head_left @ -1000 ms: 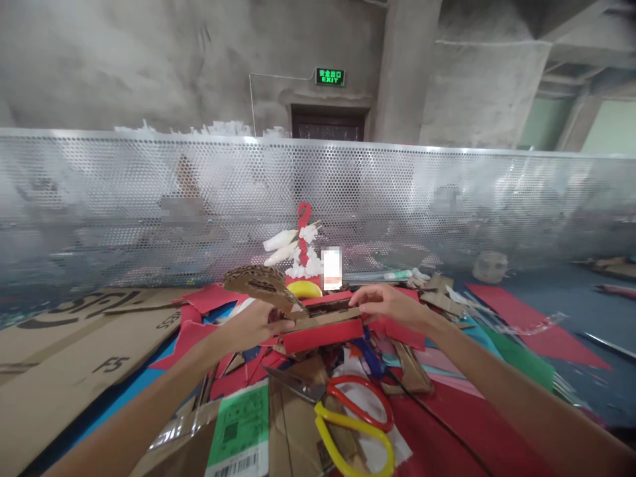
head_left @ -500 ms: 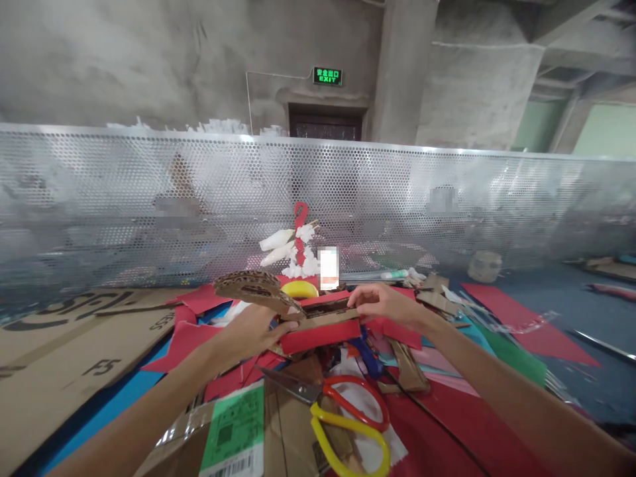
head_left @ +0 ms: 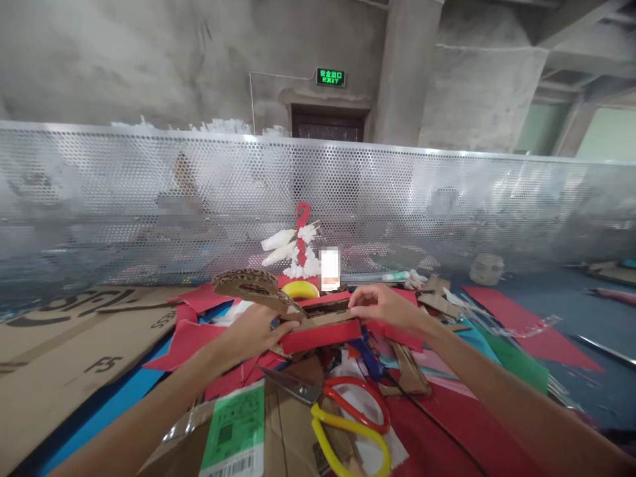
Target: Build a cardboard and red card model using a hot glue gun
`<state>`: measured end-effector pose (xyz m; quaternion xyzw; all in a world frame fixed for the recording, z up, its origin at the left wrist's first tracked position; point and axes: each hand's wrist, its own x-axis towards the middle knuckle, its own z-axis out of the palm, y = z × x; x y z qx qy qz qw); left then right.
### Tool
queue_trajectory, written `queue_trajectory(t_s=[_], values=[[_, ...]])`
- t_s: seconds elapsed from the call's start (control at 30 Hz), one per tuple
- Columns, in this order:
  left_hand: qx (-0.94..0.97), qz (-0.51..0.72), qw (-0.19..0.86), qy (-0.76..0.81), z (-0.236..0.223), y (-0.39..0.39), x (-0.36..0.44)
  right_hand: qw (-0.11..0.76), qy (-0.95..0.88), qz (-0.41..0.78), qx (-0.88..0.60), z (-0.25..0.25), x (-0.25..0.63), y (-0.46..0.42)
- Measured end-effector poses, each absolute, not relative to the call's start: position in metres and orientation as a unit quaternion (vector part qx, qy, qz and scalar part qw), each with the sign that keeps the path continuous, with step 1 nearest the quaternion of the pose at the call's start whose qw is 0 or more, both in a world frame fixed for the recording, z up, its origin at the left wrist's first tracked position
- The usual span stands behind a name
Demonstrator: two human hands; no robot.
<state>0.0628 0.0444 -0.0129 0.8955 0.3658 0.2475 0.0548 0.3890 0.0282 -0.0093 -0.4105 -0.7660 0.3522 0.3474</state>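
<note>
Between my hands is a red-sided cardboard box (head_left: 322, 336) with a long hollow in its top. My left hand (head_left: 261, 326) grips its left end, thumb along the near edge, where a curved corrugated cardboard piece (head_left: 248, 286) rises from it. At the right end, my right hand (head_left: 380, 306) has its fingers bent and closed on the box's rim. Below the box lie scissors (head_left: 318, 396) with one red and one yellow handle, blades pointing left. A blue tool with a black cord (head_left: 370, 358) lies partly hidden under the box's right end.
A large printed cardboard sheet (head_left: 64, 358) covers the left side. Red paper (head_left: 531, 324) and a clear jar (head_left: 487, 269) are at the right. A red and white bird-like figure (head_left: 301, 248) stands behind, before a perforated metal screen (head_left: 397, 199). A roll of yellow tape (head_left: 300, 289) sits behind the box.
Both hands stay on the box with almost the same hold. The left hand and the curved cardboard piece have shifted slightly left; the view sways a little.
</note>
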Motion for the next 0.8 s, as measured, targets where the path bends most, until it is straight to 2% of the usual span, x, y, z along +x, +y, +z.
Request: queue_trajectory(t_s=[0.17,0.53,0.8], values=[[0.890,0.229,0.043,0.391,-0.017,0.044,0.066,0.353,-0.724,0.423,-0.415,-0.005,0.389,0.023],[0.888,0.242,0.020,0.391,-0.016,0.045,0.064,0.385,-0.707,0.431,-0.407,-0.003,0.387,0.023],[0.879,0.288,0.099,0.367,0.032,0.044,0.038,0.470,-0.648,0.470,-0.372,0.005,0.387,0.020]])
